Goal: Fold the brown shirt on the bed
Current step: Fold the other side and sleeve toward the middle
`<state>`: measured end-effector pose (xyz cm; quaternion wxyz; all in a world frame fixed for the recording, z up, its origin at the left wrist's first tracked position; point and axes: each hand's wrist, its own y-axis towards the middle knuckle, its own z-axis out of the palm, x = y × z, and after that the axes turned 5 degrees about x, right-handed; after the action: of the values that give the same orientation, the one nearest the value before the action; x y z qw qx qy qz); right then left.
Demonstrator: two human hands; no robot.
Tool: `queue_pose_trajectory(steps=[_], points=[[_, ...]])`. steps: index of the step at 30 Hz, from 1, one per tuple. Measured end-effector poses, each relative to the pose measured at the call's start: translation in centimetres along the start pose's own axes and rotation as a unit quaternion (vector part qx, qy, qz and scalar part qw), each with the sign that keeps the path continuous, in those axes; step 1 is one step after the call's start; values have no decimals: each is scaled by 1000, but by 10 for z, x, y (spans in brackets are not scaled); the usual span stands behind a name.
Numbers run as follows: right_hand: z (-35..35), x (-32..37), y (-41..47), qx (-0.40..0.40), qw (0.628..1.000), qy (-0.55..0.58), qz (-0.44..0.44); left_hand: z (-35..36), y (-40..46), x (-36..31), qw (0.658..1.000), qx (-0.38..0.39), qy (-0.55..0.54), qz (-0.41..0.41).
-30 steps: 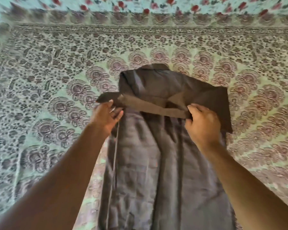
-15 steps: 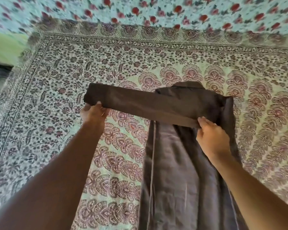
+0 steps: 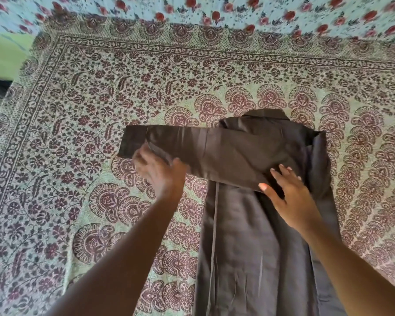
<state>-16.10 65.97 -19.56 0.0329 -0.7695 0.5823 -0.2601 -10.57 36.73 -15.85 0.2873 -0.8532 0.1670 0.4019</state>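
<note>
Brown cloth: the brown shirt [image 3: 255, 242] lies lengthwise on the bed [image 3: 78, 110], collar at the far end, hem running out of view at the bottom edge.
Sleeve: one sleeve [image 3: 192, 144] is laid straight across the chest, and its cuff end hangs past the shirt's left edge onto the patterned bedsheet [image 3: 62, 174].
Left hand: the left hand [image 3: 159, 173] is near the cuff end with fingers loosely curled on the sleeve's lower edge (motion blur, so I cannot tell if it pinches or just rests).
Right hand: the right hand [image 3: 287, 197] has its fingers spread, pressing flat where the sleeve crosses the body, thumb on the sleeve's lower edge.
Step (judged): sleeve placement, fold about a third done, body still full length.
Risk 1: the overhanging cuff makes the folded width uneven unless it is doubled back inside the side edge.
Risk 2: thin, slippery-looking fabric, so if the right hand lifts first, the sleeve may slide off its line.
Risk 3: creases already show in the lower body panel, and folding over them would lock them in.
Risk 4: the soft bed gives under pressure, so dragging the cuff could bunch the sheet and skew the shirt.
</note>
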Motion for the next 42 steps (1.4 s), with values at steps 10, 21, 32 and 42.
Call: queue_pose_trajectory(steps=[10,21,32,42], points=[[1,-52,0,-27,1000,-12,7,104,-34,15,670,300,461,498],[2,-112,-65,-182,978,95,49,196,-98,-63,756,252,368,480],[33,-146,-99,-112,993,-41,-17,287,-117,-134,882,282,294,237],[41,-156,-112,-134,987,-55,-68,302,-129,-125,822,197,405,348]])
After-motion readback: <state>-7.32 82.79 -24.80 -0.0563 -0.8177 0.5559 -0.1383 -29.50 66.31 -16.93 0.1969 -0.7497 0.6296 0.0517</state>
